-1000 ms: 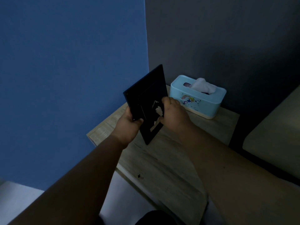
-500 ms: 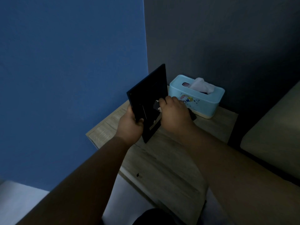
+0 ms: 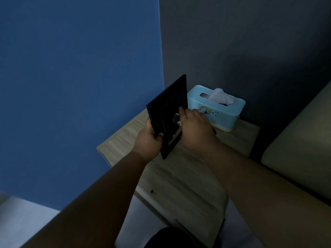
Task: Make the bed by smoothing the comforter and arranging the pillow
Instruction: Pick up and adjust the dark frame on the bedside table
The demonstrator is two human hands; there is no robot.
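Black picture frame (image 3: 168,108), just beside the tissue box (image 3: 222,113), is gripped by our left hand (image 3: 148,140) and right hand (image 3: 195,129); comforter and pillow, unseen, seemingly remain untouched.

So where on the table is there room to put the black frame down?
The near half of the wooden table, by its front edge, is bare but for a small dark speck. The back right corner is crowded by the blue tissue box.

One black frame (image 3: 167,106), one blue tissue box (image 3: 226,115), one wooden table (image 3: 180,178), two hands: left hand (image 3: 149,140), right hand (image 3: 195,128).
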